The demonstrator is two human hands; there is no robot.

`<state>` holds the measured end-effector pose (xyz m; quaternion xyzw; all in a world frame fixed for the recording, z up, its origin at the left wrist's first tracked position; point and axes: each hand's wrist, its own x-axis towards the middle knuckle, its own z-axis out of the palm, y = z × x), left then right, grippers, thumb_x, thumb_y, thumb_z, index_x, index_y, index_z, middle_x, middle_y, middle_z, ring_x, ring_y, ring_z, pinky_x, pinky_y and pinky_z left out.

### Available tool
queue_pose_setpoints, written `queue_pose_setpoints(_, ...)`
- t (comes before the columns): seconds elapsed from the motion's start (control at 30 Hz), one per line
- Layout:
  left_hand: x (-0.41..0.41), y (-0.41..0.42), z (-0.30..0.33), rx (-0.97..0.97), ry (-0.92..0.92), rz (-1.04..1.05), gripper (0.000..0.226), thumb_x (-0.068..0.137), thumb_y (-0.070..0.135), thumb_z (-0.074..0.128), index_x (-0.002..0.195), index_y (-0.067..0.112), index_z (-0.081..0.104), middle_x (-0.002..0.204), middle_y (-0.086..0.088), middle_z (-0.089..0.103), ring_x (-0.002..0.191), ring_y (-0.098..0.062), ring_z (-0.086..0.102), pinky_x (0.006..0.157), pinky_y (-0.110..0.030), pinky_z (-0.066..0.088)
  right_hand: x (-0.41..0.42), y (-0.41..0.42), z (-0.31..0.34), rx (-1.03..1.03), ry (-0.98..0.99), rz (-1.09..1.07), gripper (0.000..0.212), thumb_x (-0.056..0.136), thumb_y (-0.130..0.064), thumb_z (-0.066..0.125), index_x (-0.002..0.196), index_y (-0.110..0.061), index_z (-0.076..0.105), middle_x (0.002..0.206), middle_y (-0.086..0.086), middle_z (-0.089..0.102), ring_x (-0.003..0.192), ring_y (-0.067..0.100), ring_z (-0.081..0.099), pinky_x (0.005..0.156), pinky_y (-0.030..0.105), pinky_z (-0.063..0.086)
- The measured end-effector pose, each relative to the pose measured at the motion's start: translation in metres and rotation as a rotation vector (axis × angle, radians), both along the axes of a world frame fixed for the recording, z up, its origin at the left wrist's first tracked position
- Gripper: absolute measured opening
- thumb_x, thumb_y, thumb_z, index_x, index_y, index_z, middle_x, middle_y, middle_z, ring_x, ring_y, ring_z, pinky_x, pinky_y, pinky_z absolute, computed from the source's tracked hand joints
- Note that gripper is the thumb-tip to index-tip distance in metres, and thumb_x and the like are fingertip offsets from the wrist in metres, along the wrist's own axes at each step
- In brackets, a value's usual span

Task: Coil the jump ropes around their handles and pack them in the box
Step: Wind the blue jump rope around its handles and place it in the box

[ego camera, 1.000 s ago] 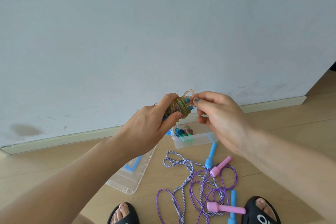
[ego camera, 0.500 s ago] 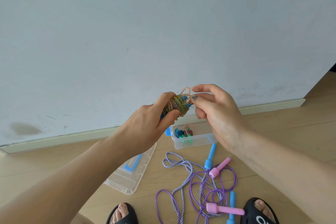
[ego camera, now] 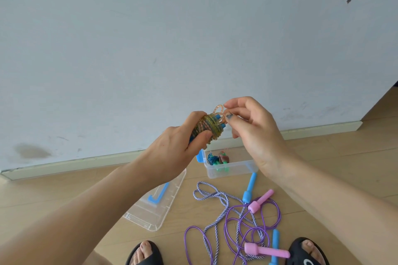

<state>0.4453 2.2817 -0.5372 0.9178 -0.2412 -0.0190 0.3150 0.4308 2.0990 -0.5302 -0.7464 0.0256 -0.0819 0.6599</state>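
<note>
Hands finishing a rope coil above an open box

The left hand (ego camera: 172, 153) grips a coiled rope bundle (ego camera: 207, 128) on blue handles; the right hand (ego camera: 256, 133) pinches its loose loop (ego camera: 218, 109). Below the hands lie the clear box (ego camera: 228, 170), its lid (ego camera: 155, 208), and 2 uncoiled ropes (ego camera: 237, 217) on the floor (ego camera: 344, 168).

Blue handles of coiled rope (ego camera: 207, 128) mostly hidden under wraps and left hand (ego camera: 172, 153); only tips show. Near wall and right end of box (ego camera: 228, 171) covered by right hand (ego camera: 256, 135). Bundles inside box (ego camera: 218, 160) too small to tell apart. Lid (ego camera: 155, 206) partly behind left forearm. Sandals (ego camera: 143, 254), lower blue handle (ego camera: 274, 247), purple rope (ego camera: 232, 228) cut off by bottom edge.
</note>
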Motion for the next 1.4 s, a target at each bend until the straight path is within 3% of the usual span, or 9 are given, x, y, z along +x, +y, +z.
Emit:
queue_pose_setpoints(0.17, 0.000, 0.000, 0.002, -0.056, 0.056, -0.003, 0.028, 0.101, 0.044, 0.039, 0.127, 0.037, 0.041, 0.071, 0.007, 0.064, 0.064, -0.009, 0.060, 0.068, -0.032, 0.053, 0.001, -0.002, 0.004, 0.500, 0.173, 0.153, 0.021, 0.095, 0.003, 0.048, 0.102, -0.014, 0.059, 0.084, 0.004, 0.060, 0.053, 0.011, 0.035, 0.067, 0.029, 0.041)
queue_pose_setpoints(0.37, -0.001, 0.000, 0.002, -0.049, 0.031, -0.028, 0.026, 0.101, 0.043, 0.041, 0.126, 0.037, 0.041, 0.072, 0.002, 0.064, 0.066, -0.017, 0.059, 0.069, -0.039, 0.051, -0.004, -0.008, 0.007, -0.007, 0.008, 0.098, 0.015, 0.092, -0.003, 0.057, 0.085, -0.015, 0.063, 0.074, -0.011, 0.062, 0.059, 0.012, 0.048, 0.070, 0.035, 0.050)
queue_pose_setpoints(0.43, -0.001, -0.001, 0.002, -0.029, 0.011, -0.033, 0.027, 0.100, 0.044, 0.041, 0.127, 0.037, 0.040, 0.072, -0.002, 0.064, 0.066, -0.021, 0.059, 0.069, -0.044, 0.051, -0.008, -0.008, 0.007, -0.103, -0.047, 0.077, 0.013, 0.089, -0.005, 0.061, 0.084, -0.018, 0.064, 0.075, -0.007, 0.065, 0.064, 0.023, 0.053, 0.066, 0.037, 0.048)
queue_pose_setpoints(0.67, -0.001, -0.001, 0.004, 0.031, -0.060, -0.028, 0.036, 0.096, 0.052, 0.036, 0.130, 0.038, 0.036, 0.076, -0.002, 0.066, 0.067, -0.020, 0.061, 0.066, -0.042, 0.051, -0.007, -0.010, 0.007, -0.159, -0.096, 0.062, 0.007, 0.089, -0.016, 0.070, 0.086, -0.019, 0.064, 0.081, -0.004, 0.069, 0.076, 0.036, 0.061, 0.076, 0.046, 0.053)
queue_pose_setpoints(0.83, 0.002, 0.000, 0.003, 0.103, -0.147, -0.006, 0.037, 0.096, 0.054, 0.034, 0.130, 0.038, 0.033, 0.074, -0.001, 0.062, 0.061, -0.019, 0.056, 0.057, -0.038, 0.049, -0.006, -0.008, 0.004, -0.080, -0.020, -0.014, 0.003, 0.090, -0.010, 0.067, 0.091, -0.012, 0.065, 0.084, 0.006, 0.073, 0.072, 0.020, 0.070, 0.065, 0.017, 0.051)
queue_pose_setpoints(0.97, 0.000, -0.001, 0.002, 0.190, -0.236, 0.010, 0.037, 0.099, 0.050, 0.037, 0.132, 0.035, 0.032, 0.065, 0.008, 0.048, 0.057, -0.014, 0.049, 0.055, -0.032, 0.042, -0.007, -0.003, -0.002, -0.104, 0.025, -0.097, 0.002, 0.090, -0.013, 0.066, 0.089, -0.014, 0.065, 0.080, 0.003, 0.073, 0.067, 0.010, 0.072, 0.064, 0.017, 0.052)
queue_pose_setpoints(1.13, 0.000, -0.004, 0.000, 0.287, -0.320, 0.021, 0.040, 0.099, 0.051, 0.033, 0.134, 0.032, 0.030, 0.074, 0.009, 0.050, 0.063, -0.022, 0.051, 0.056, -0.032, 0.041, -0.005, -0.002, -0.005, -0.196, 0.112, -0.090, 0.008, 0.097, -0.022, 0.059, 0.093, -0.016, 0.062, 0.076, -0.002, 0.069, 0.063, 0.003, 0.070, 0.052, 0.008, 0.045)
queue_pose_setpoints(1.27, 0.000, -0.008, -0.003, 0.296, -0.260, 0.064, 0.039, 0.099, 0.053, 0.032, 0.134, 0.035, 0.029, 0.076, 0.007, 0.055, 0.063, -0.023, 0.055, 0.056, -0.035, 0.047, -0.004, -0.001, -0.006, -0.243, 0.138, -0.066, 0.009, 0.100, -0.020, 0.050, 0.095, -0.015, 0.057, 0.077, -0.001, 0.064, 0.063, 0.004, 0.067, 0.049, 0.009, 0.042)
queue_pose_setpoints(1.4, 0.004, -0.010, -0.005, 0.166, -0.105, 0.101, 0.034, 0.099, 0.051, 0.036, 0.130, 0.038, 0.033, 0.075, 0.000, 0.063, 0.063, -0.024, 0.059, 0.060, -0.042, 0.052, -0.002, 0.000, -0.005, -0.417, 0.014, -0.076, 0.006, 0.099, -0.016, 0.049, 0.095, -0.015, 0.053, 0.084, 0.002, 0.063, 0.076, 0.019, 0.063, 0.060, 0.022, 0.046)
